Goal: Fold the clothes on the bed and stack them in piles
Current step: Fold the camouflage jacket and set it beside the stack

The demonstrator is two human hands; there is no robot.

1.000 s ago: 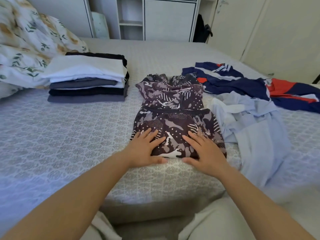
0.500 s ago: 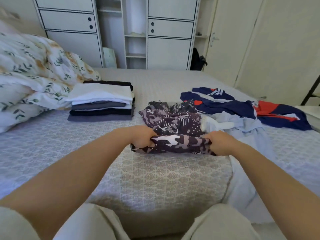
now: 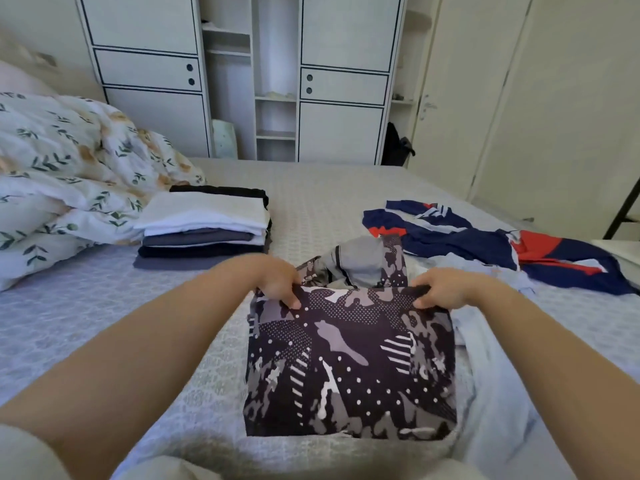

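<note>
Both hands, left hand and right hand, pinch the patterned garment's top edge at the bed's near edge, folded stack left, loose clothes right.

Camo-print garment half-folded near bed edge; folded stack far left.

Both arms outstretched, left hand and right hand seemingly pinching.

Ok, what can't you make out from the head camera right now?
- Far half of the dark camouflage-print garment: hidden behind the raised fold.
- Fingertips of left hand and right hand: curled behind its edge.
- Pale blue shirt: partly under the garment.
- Lower folded stack: only edges show.
</note>
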